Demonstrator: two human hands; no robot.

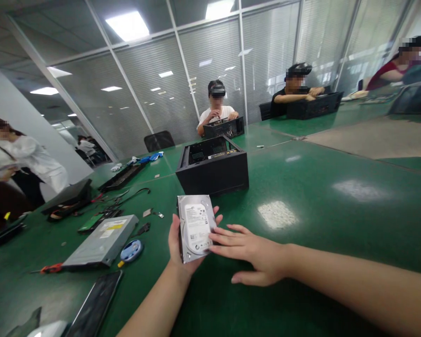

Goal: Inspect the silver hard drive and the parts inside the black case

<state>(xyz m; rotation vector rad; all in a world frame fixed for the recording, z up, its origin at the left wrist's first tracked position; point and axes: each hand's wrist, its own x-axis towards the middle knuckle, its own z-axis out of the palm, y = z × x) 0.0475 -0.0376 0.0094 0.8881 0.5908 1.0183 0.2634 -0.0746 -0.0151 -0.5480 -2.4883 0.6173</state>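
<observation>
A silver hard drive (196, 222) with a white printed label lies tilted up in my left hand (183, 255). The left thumb runs along its left side, and the other fingertips curl round its right edge. My right hand (250, 252) is open, fingers stretched out, with the fingertips at the lower right of the label; whether they press on it is hard to tell. Just beyond the drive stands a black computer case (214, 173), its upper side open onto the inside.
To the left are an optical drive (103, 238), a screwdriver (52, 268), a blue round object (131, 251), a green circuit board (91, 222), cables and a dark flat panel (96, 304). Across the green table (301, 187), several people sit by other cases; people stand at far left.
</observation>
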